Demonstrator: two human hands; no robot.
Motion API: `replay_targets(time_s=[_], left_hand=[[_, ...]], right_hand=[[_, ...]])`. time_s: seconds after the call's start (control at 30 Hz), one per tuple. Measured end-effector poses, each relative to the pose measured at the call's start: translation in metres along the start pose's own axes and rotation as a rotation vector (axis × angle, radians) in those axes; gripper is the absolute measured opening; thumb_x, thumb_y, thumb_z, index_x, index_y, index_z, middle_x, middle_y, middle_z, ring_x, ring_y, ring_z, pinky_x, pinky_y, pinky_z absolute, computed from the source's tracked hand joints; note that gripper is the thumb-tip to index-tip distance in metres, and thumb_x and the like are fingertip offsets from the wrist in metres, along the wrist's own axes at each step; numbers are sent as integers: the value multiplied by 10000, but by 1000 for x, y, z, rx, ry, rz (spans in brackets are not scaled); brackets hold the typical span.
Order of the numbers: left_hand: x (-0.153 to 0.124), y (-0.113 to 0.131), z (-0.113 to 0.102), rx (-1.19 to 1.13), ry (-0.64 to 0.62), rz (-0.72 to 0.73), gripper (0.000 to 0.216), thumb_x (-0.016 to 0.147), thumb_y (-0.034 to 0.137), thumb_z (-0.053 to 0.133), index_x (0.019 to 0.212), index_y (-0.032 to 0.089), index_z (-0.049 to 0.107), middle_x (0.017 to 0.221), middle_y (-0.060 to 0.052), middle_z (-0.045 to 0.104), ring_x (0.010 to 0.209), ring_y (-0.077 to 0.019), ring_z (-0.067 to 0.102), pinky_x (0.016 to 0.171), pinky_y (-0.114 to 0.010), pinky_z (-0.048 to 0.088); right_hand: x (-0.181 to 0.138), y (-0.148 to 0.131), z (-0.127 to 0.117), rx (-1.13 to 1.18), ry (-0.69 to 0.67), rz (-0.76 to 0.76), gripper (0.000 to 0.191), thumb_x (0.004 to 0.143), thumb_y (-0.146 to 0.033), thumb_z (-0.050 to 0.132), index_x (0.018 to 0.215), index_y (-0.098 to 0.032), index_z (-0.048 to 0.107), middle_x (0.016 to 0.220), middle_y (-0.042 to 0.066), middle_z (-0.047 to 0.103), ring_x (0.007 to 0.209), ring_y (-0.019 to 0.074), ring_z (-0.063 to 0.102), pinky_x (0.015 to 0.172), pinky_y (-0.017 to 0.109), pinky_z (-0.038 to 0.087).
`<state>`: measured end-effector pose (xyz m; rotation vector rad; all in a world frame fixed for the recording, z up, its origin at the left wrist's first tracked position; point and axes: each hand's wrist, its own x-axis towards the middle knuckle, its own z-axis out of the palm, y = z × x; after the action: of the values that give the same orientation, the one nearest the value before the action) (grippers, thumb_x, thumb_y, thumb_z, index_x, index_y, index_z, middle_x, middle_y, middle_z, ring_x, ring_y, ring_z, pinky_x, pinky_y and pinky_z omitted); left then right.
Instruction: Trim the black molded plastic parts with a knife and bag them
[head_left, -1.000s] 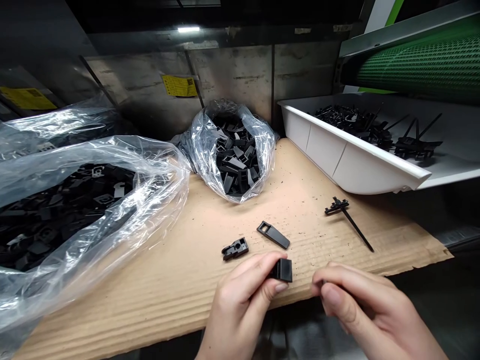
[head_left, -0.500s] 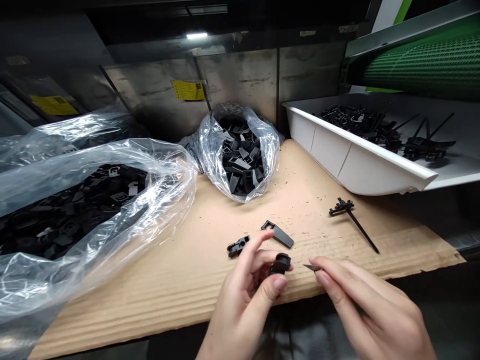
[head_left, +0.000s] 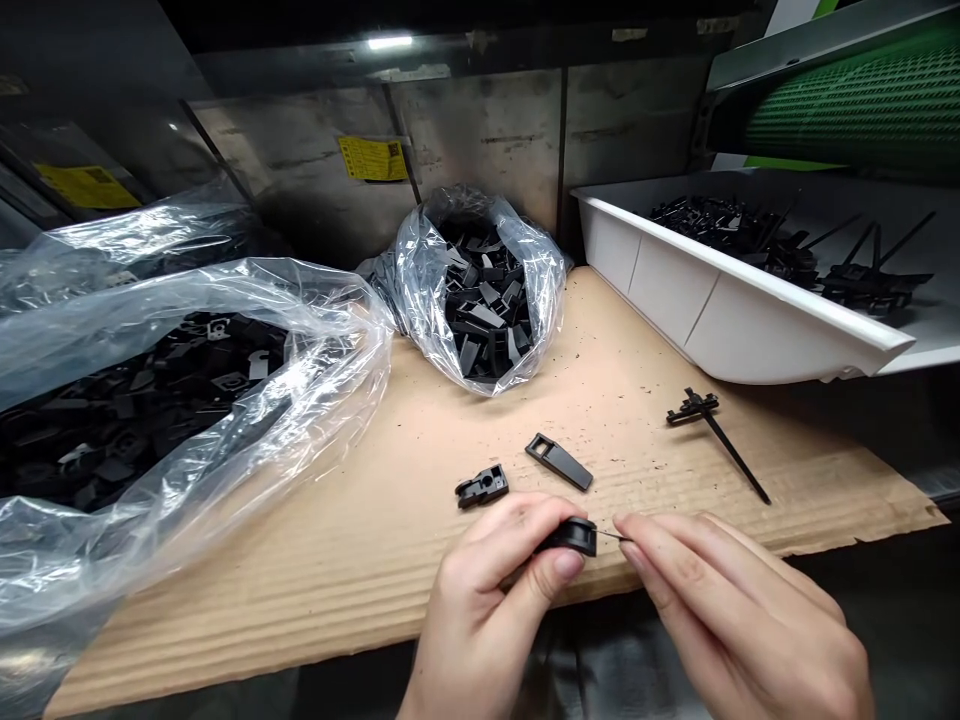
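Closed around a small black plastic part (head_left: 574, 536), my left hand (head_left: 499, 590) grips it between thumb and fingers near the cardboard's front edge. My right hand (head_left: 720, 590) pinches a thin pointed blade (head_left: 609, 535), seen almost edge-on, with its tip at the right side of the black part. Whether the tip touches the part I cannot tell. Just beyond my left hand lie a short black plastic piece (head_left: 482, 486) and a flat tapered black piece (head_left: 559, 461) with a square hole. A black moulded sprue (head_left: 694, 405) with a long stem lies farther right.
A clear bag (head_left: 330, 420) of black parts spreads over the left side. Another open bag (head_left: 551, 310) of tapered pieces stands at the back. A white tray (head_left: 750, 310) with black sprues sits right, below a green conveyor belt (head_left: 847, 100). Cardboard (head_left: 315, 580) covers the worktop.
My left fingers have closed down over the black part, which is now turned on its side. The blade in my right hand has come up to it. The view has shifted slightly.
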<state>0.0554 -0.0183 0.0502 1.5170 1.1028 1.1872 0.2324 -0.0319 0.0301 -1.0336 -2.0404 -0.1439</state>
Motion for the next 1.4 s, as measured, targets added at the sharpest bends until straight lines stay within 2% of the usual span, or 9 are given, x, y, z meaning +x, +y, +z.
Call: replay_targets(time_s=[0.23,0.33,0.47,0.77,0.93,1.03,1.2,1.3,1.4], left_hand=[[0,0,-1,-14,-7,-5,190,809,92,628,840,250,730,873,29,689,857,-129,622,768,-134,453],[0,-4,-2,-40,-28,37,233,816,70,613,866,263,734,888,27,684,880,-131,620,781,-137,455],[1,-7,-3,-49,-75,82,278,830,58,594,934,281,723,941,30,672,919,-123,612,815,-133,448],[2,-7,-4,-35,-110,144,294,852,56,569,950,296,708,932,46,654,893,-98,607,811,-111,442],[1,-8,-5,-18,-119,156,284,854,52,567,948,285,701,958,42,647,912,-101,607,815,-116,445],[2,-7,-4,-15,-145,161,286,860,63,565,954,297,700,957,45,645,908,-101,609,796,-118,456],[2,-6,-4,53,-107,206,292,846,50,573,970,279,704,982,32,657,939,-105,612,831,-111,446],[2,-7,-4,82,-72,220,297,837,40,575,965,271,709,984,27,668,951,-109,617,850,-112,439],[1,-7,-3,67,-82,209,284,824,43,596,953,269,709,957,27,676,928,-114,623,834,-121,449]], right_hand=[[3,-2,4,49,0,2,260,830,-26,551,1072,-120,566,847,97,700,740,188,672,696,275,519],[7,-4,3,243,-71,160,143,861,-70,513,910,-173,598,690,19,635,674,146,660,633,210,520],[10,-6,-2,421,-223,304,235,883,-108,479,671,-192,536,605,-20,530,565,105,591,553,186,500],[7,-5,3,420,-148,270,149,858,-68,513,819,-194,584,663,-18,546,587,105,581,607,188,502],[8,-5,-1,480,-236,292,177,884,-97,469,797,-188,593,664,-11,563,587,106,580,573,196,470],[14,-5,-9,668,-393,454,229,905,-173,450,736,-199,602,630,-28,564,573,95,553,538,180,429],[19,-8,-19,1144,-755,917,305,846,-407,537,682,-177,650,521,-58,442,454,49,362,411,166,257],[16,-9,-21,1189,-669,1060,246,773,-431,627,755,-197,702,566,-43,529,469,45,421,447,153,325],[11,-6,-19,955,-432,936,234,799,-420,599,778,-218,715,635,2,629,517,85,524,514,188,441]])
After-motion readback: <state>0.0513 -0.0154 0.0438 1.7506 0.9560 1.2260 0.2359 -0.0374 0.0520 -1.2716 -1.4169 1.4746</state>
